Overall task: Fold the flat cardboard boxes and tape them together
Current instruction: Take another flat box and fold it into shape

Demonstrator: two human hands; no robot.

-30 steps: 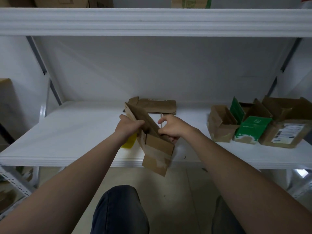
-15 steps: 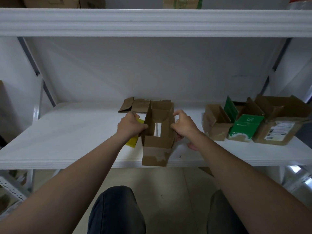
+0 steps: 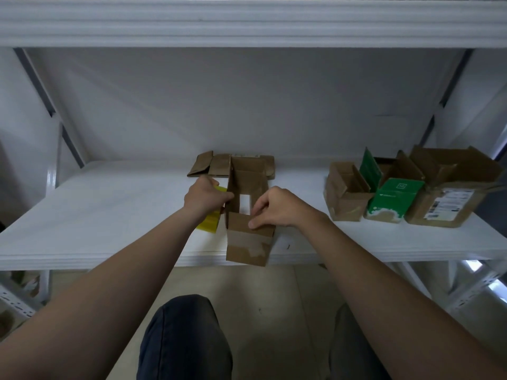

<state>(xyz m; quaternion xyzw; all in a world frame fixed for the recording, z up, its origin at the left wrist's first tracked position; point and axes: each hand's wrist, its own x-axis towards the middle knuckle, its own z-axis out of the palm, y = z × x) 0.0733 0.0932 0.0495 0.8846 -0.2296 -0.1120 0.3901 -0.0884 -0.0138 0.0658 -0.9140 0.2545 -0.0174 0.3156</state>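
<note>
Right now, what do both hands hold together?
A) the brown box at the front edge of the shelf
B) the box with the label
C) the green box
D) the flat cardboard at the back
A: the left hand and the right hand both grip the brown box at the front edge of the shelf.

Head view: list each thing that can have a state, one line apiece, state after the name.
held cardboard box: opened up, ends unclosed, near flap down over the shelf edge
left hand: grips the box's left wall
right hand: pinches the near flap's top
flat cardboard box: lying flat, unfolded
small brown box: open
green box: open, lid up
labelled box: open, flaps up
</note>
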